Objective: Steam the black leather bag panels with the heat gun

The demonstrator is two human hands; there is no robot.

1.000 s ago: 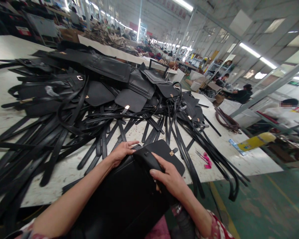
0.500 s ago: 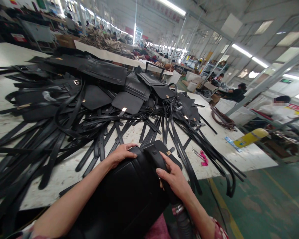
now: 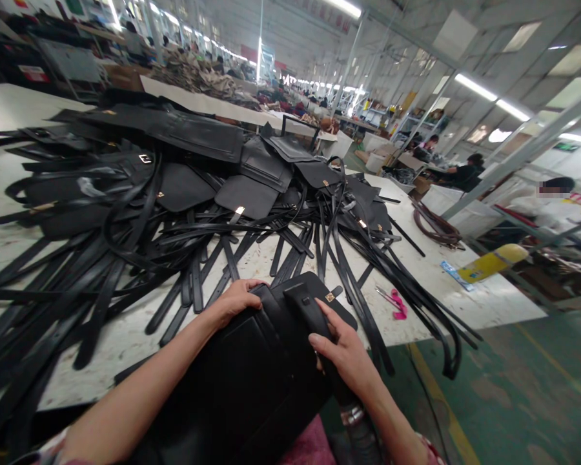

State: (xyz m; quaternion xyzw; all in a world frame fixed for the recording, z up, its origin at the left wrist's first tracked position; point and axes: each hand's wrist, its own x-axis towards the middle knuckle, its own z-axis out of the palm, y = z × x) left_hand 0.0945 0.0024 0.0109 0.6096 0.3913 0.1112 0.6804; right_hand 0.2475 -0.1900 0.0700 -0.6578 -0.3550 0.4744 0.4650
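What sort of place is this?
Probably a factory floor making bags. A heap of black bags, with loose straps and metal clasps, lies on a large worktable; other people are further back, under rows of strip lights.

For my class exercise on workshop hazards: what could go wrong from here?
The black tubular tool in the right hand might scuff the smooth black leather-look bag held in the left hand. Long, thin black straps overhanging the white table could snag and drag. The pink-handled scissors lying beside those straps might nick one.
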